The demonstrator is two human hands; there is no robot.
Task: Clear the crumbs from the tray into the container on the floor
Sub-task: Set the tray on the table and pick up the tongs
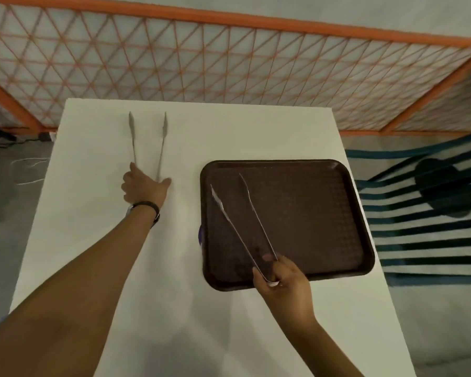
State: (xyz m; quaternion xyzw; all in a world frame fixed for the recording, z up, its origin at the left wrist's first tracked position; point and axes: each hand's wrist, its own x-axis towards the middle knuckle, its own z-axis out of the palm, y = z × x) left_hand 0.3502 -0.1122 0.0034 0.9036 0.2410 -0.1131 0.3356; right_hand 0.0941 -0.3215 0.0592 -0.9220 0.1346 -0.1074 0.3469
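A: Head view only, so what stays hidden?

B: The container is not in this view. Crumbs cannot be made out on the brown tray (305, 213); its textured bed is dark and blurred. A small blue thing (200, 235) peeks out at the tray's left edge, too covered to name. Both arms are cut off by the bottom of the frame.

A: Where does the tray sit?

B: Flat on the white tabletop (93, 213), right of middle, its near edge partly behind the right hand (280, 276).

A: Count for me.

B: One tray. Two metal tongs. Two hands. One dark band on the left wrist.

A: And each grip?

B: The right hand is closed around the hinge end of the near tongs (242, 227), whose two arms spread apart over the tray's left half. The left hand (144, 186) is curled over the hinge end of the far tongs (147, 145), which point away across the tabletop with tips apart; whether they lie on the surface or are lifted, I cannot tell.

A: Beyond the tabletop?

B: An orange mesh fence (229, 63), and a striped mat (433, 213) on the floor at right.
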